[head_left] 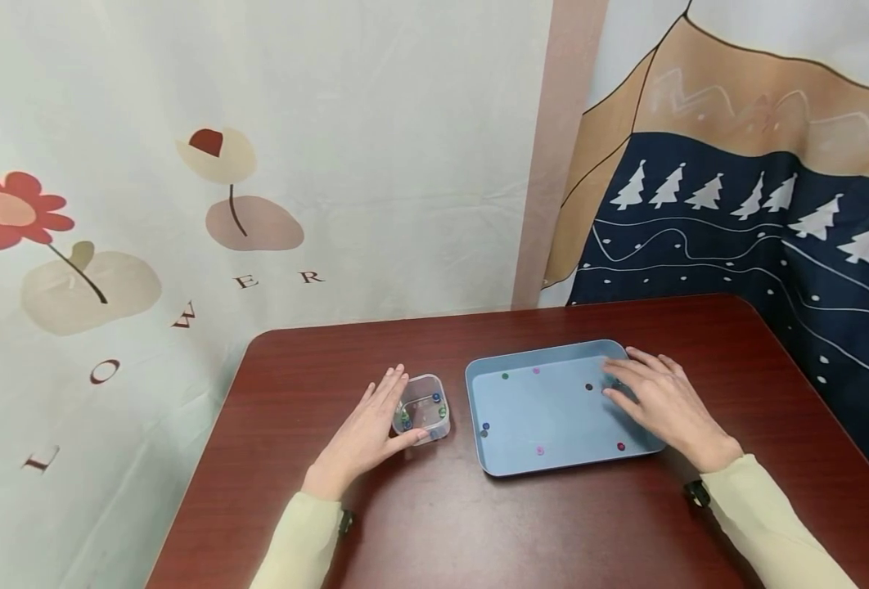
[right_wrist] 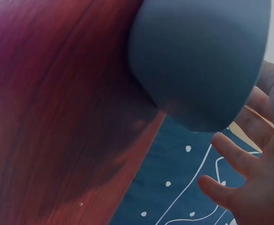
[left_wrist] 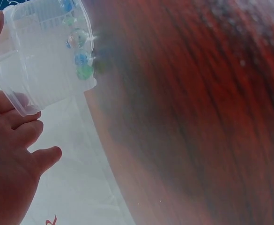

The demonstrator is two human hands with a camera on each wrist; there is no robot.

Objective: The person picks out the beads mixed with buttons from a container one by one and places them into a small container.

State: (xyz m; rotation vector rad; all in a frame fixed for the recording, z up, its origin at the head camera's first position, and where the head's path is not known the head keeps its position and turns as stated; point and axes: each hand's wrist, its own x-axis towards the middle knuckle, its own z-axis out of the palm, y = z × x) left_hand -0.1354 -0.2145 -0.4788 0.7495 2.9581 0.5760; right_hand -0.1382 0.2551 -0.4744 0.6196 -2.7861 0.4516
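A small clear plastic box [head_left: 427, 384] stands on the table, with several blue and green glassy beads [left_wrist: 83, 58] along its bottom. My left hand [head_left: 364, 433] holds this box from the left, its thumb against the near side and its fingers along the left side. To the right lies a shallow light-blue tray [head_left: 552, 409] with small coloured beads scattered over it, among them a green one [head_left: 505, 376], a brown one [head_left: 589, 387] and a red one [head_left: 621, 447]. Over the tray's right end hovers my right hand [head_left: 663, 401], fingers spread and loosely bent, nothing visible in them.
The box and tray share a dark red-brown wooden table [head_left: 420, 532], with a narrow gap between them. Behind the table hangs a pale curtain [head_left: 405, 164] printed with flowers; a navy cloth with white trees [head_left: 707, 192] hangs at the right.
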